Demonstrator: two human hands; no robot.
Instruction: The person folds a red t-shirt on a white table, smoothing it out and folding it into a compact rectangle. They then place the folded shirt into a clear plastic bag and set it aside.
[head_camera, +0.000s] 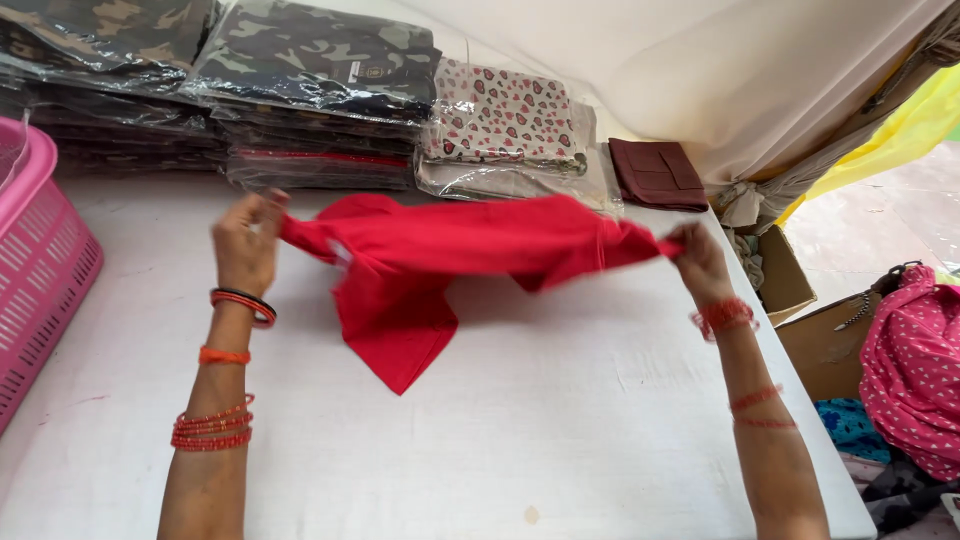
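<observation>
Red garment (420, 270) stretched in the air over the middle of the white tabletop (560, 420), its lower corner drooping to touch the surface. Left hand (247, 245) closed on the garment's left end, fingers curled around bunched cloth. Right hand (700, 262) pinched shut on the right end, near the tabletop's right edge. Orange and red bangles on both wrists.

Along the far edge: 2 stacks of camouflage-print garments in clear bags (300, 90), side by side, reaching toward the far left corner. Just right of them, a bagged white pack with a red heart print (500, 115) on top of a plain grey one. Further right, a folded maroon cloth (657, 172), unbagged, near the far right corner.

At the left edge, a pink plastic basket (40, 260) with slotted walls. Beyond the right edge, open cardboard boxes (800, 300) on the floor and a pink dotted fabric bundle (915, 370). Cream cloth (750, 70) hanging behind the tabletop.
</observation>
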